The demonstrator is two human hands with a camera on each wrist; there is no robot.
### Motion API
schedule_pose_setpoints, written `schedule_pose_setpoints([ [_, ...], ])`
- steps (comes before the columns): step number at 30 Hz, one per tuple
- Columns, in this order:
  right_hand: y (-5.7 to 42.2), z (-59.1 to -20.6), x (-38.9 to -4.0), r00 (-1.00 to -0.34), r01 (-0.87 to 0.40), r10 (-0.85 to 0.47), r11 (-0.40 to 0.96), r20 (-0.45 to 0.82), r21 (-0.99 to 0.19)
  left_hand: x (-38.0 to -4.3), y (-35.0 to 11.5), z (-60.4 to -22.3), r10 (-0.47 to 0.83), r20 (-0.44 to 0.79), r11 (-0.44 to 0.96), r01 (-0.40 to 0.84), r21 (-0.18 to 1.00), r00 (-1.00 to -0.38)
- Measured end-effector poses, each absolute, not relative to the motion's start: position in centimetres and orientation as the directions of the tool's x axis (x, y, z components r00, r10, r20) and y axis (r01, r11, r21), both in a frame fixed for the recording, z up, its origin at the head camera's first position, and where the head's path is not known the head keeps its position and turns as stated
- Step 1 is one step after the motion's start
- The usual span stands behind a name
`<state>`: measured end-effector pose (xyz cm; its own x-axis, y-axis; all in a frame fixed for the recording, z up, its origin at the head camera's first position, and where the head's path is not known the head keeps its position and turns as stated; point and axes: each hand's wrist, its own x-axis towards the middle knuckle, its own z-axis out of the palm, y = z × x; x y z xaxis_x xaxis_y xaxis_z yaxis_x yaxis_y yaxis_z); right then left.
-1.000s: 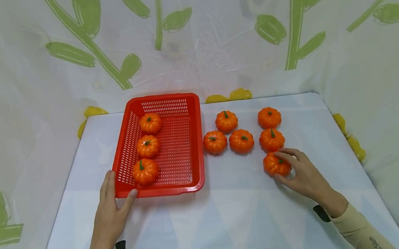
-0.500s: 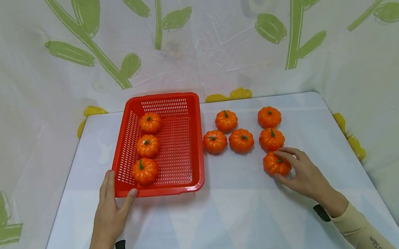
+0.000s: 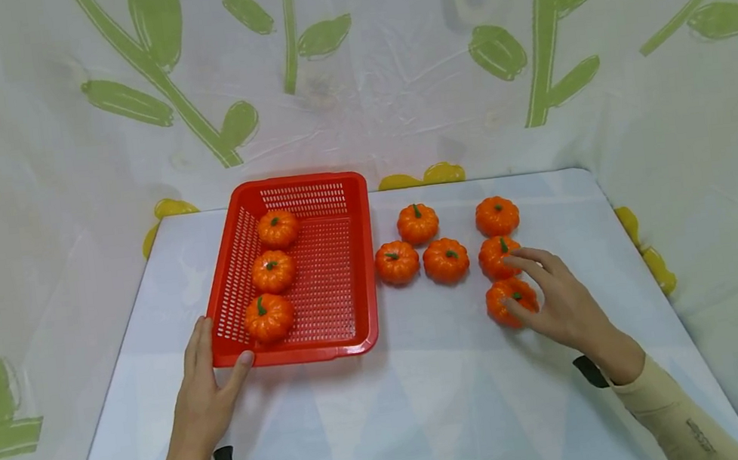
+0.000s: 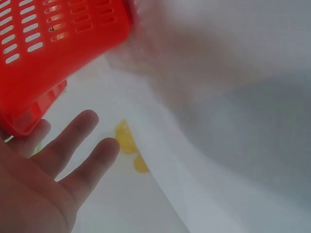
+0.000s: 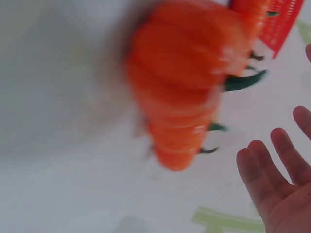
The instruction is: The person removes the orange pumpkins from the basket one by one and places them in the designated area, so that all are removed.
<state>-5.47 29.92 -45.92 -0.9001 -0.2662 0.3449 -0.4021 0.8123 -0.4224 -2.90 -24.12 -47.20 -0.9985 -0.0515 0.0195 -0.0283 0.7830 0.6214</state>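
My left hand [image 3: 200, 405] rests at the near left corner of a red plastic basket [image 3: 315, 354], thumb by its front rim. In the left wrist view its fingers [image 4: 95, 162] are straight and spread beside the basket's slotted wall [image 4: 53, 63]. My right hand [image 3: 566, 310] hovers with spread fingers over the nearest small orange pumpkin [image 3: 499, 305] of the right-hand column, overlapping it and the middle pumpkin [image 3: 494, 257]. Seen from the right wrist, that hand [image 5: 286, 194] is apart from the large, blurred pumpkin [image 5: 184, 53] and holds nothing.
Three pumpkins line the basket's left side, one at the front [image 3: 270, 321]. Between basket and column sit three more, including a rear one [image 3: 418, 224]. The column's back pumpkin [image 3: 497, 215] stands behind the others. A leaf-patterned sheet [image 3: 423, 102] rises behind the table [image 3: 418, 422].
My right hand has lifted off the nearest pumpkin of the column, its fingertips shifting slightly away from me. The left hand and basket have stayed in place.
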Motion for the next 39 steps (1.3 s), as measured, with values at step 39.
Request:
schedule_pose_setpoints([
  [39,9.7,-40.0,-18.0,-0.747,-0.658,-0.548,0.530,0.376,-0.535,-2.7,-24.2,-47.3,-0.049,0.022,0.802,-0.026,0.597,-0.999],
])
